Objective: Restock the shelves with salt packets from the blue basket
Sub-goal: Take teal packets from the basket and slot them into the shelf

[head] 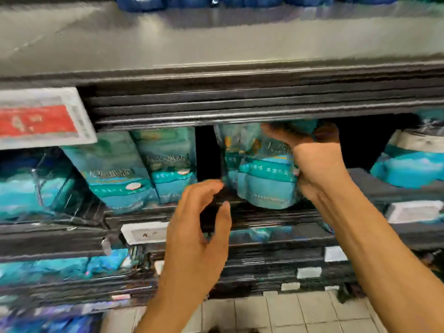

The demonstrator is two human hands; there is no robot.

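Salt packet (264, 179), center-right of frame, sits on shelf (276, 212); right hand (317, 164) grips its side & top. Left hand (199, 227) open, holding nothing. Pouch prob. soft, heavy, slippery; support underneath.

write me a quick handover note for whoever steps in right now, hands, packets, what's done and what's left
Right hand: grips a teal salt packet from its right side and holds it on the middle shelf.
Left hand: open, holds nothing, just below and left of that packet.
Shelf: two teal packets stand to the left, with a dark gap between them and the held one. More packets sit further left and right.
Done: some packets are shelved.
Left: seat the held packet, let go, fetch more. The blue basket is out of view, so its remaining stock can't be told.
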